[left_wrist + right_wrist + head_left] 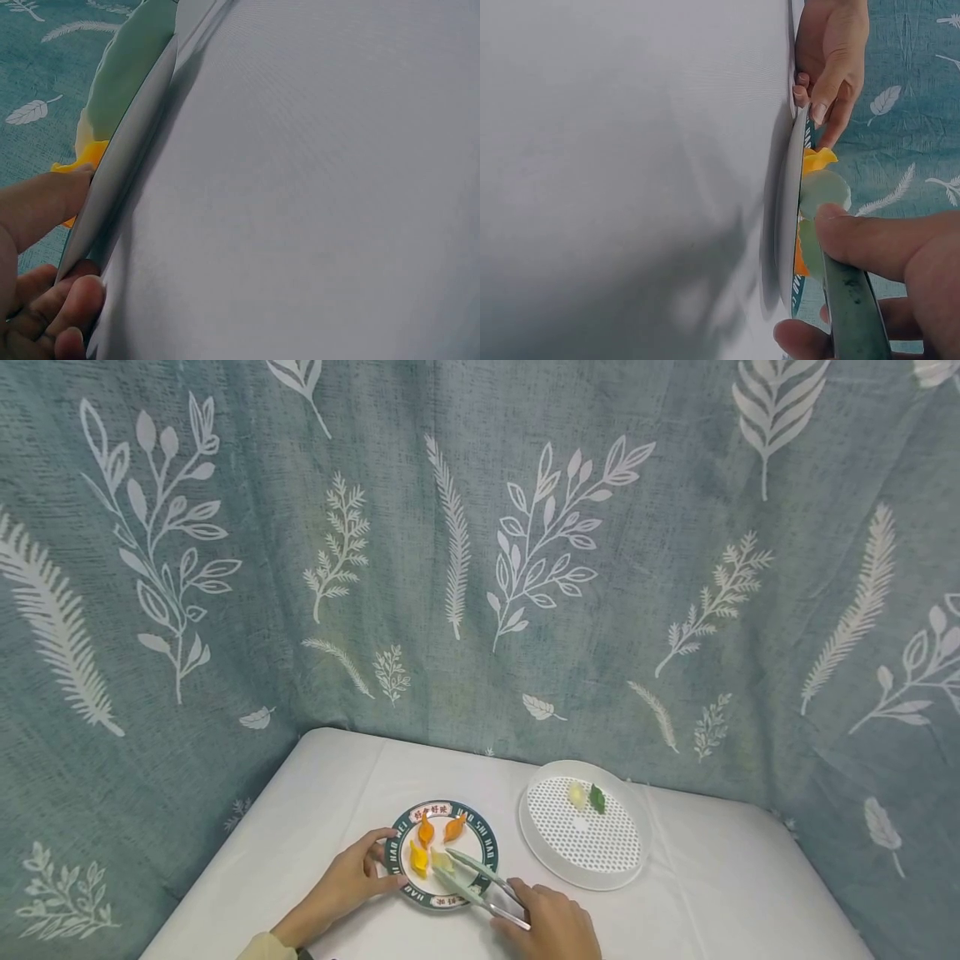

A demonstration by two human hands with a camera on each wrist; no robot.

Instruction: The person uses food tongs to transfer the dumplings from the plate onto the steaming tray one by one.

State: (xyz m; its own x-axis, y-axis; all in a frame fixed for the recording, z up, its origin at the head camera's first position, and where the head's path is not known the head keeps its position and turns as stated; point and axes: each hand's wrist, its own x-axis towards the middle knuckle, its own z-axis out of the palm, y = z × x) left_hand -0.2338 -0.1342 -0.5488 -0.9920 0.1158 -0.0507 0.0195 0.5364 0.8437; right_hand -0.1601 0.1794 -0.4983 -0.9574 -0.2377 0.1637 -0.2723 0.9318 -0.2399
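My left hand (348,877) holds the left rim of a round plate (487,841) with a green lettered border. In the left wrist view, its thumb (45,202) lies over the rim and its other fingers are curled beneath. Two orange dumpling-shaped pieces (426,832) and a yellow one (418,860) sit on the plate. My right hand (553,923) grips metal tongs (502,912) with pale green tips. Those tips reach over the plate, one on each side of a pale yellow piece (441,861). Whether they squeeze it, I cannot tell.
Right of the plate stands a round white tray (528,835) with a perforated base. A pale yellow piece (577,795) and a dark green piece (597,799) lie in it. A leaf-patterned curtain (420,610) hangs behind the white-covered table (697,877).
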